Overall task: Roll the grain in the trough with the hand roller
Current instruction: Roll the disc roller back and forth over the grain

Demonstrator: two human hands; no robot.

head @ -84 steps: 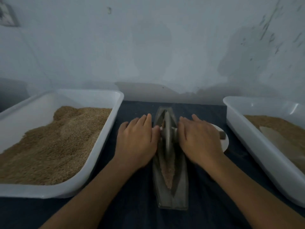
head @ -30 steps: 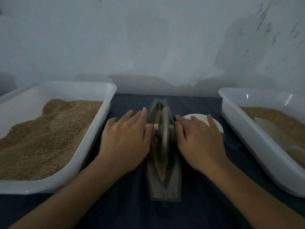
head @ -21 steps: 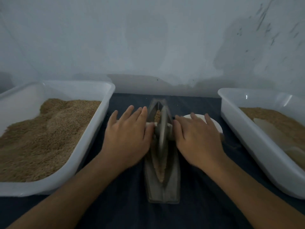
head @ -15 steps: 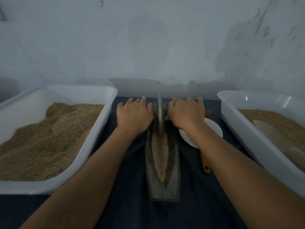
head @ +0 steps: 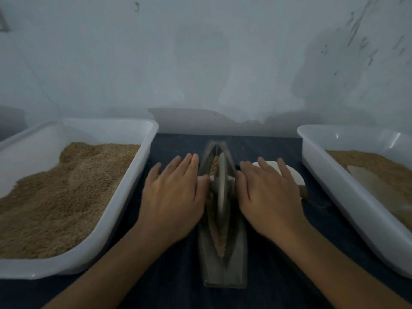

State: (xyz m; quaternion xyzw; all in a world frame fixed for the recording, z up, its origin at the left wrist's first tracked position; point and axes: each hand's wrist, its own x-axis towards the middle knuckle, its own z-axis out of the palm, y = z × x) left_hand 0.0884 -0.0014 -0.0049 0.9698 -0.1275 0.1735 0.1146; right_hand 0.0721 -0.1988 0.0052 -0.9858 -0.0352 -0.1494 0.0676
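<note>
Head view is showing the trough (head: 223, 259) lying lengthwise on the dark cloth (head: 278, 275), and everything else is sitting around it. The hand roller (head: 221, 186), a thin disc on a pale axle, is standing on edge inside the trough, around the middle of its length. The left hand (head: 175, 197) is lying flat with straight fingers on the axle end left of the trough; the right hand (head: 268, 195) is doing the same on the right. Neither is curling round anything; the palms are pressing and rolling. The grain (head: 219, 233) is lying in a narrow line along the trough's groove, some nearer than the disc and a little beyond it.

From where I'm standing, the risks are looking like these: uneven pressure from the two palms could be tipping the disc sideways and riding it up the trough wall, flicking grain onto the cloth; a long stroke could be pushing grain out over an end; and the trough could be sliding if the push is too hard.

Counting: one trough, one roller, two hands. Left of the trough, one white tub (head: 124, 197) heaped with grain; right of it, a second white tub (head: 334, 175), less full, and one small white dish (head: 292, 175) partly under the right hand.
</note>
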